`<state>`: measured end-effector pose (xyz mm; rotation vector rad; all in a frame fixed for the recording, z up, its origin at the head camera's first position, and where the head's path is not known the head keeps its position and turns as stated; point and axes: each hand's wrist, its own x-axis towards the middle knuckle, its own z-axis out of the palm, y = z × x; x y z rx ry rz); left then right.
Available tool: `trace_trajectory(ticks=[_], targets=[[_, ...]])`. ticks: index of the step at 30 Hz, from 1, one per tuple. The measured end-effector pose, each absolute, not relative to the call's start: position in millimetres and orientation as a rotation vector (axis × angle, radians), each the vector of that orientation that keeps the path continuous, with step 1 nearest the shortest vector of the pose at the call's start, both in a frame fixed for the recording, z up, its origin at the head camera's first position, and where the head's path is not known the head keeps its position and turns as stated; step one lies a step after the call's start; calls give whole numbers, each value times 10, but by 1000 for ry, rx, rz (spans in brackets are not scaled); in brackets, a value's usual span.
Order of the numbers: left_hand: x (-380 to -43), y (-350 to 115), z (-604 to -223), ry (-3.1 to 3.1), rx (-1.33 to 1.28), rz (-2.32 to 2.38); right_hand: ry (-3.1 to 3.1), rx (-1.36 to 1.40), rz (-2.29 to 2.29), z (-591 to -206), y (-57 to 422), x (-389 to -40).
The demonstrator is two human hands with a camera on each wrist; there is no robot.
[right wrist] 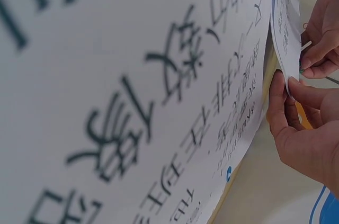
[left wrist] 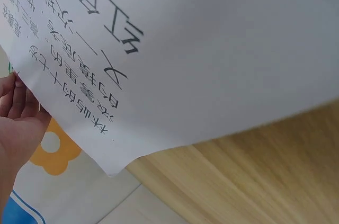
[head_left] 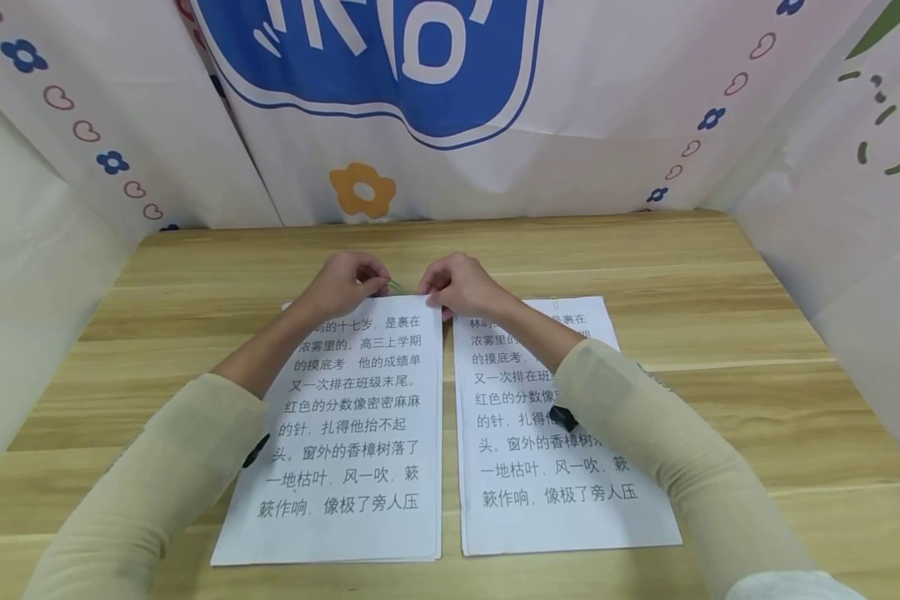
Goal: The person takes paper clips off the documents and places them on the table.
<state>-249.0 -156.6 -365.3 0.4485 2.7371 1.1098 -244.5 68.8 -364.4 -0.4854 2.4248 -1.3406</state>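
A green paper clip [head_left: 395,286] is pinched in my left hand [head_left: 348,283], just beyond the top edge of the left stack of printed sheets [head_left: 352,425]. My right hand [head_left: 461,287] pinches that stack's top right corner between thumb and fingers, as the right wrist view also shows. There the left hand [right wrist: 322,44] is close beside the right hand [right wrist: 307,123], at the edge of the sheets. Paper fills most of the left wrist view, with the left hand [left wrist: 21,118] at its far edge.
A second stack of printed sheets [head_left: 540,517] lies to the right, partly under my right forearm, with a paper clip [head_left: 555,302] on its top edge. Both stacks rest on a wooden table [head_left: 757,433]. Behind it hangs a printed white backdrop [head_left: 592,167].
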Motion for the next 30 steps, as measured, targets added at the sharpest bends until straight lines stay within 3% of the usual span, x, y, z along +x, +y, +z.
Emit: trace_trajectory(ticks=[30], targets=[[-2650,-1490,-3678,2747,255,1183,2412,-515,-1353,-3671,710,-2465]])
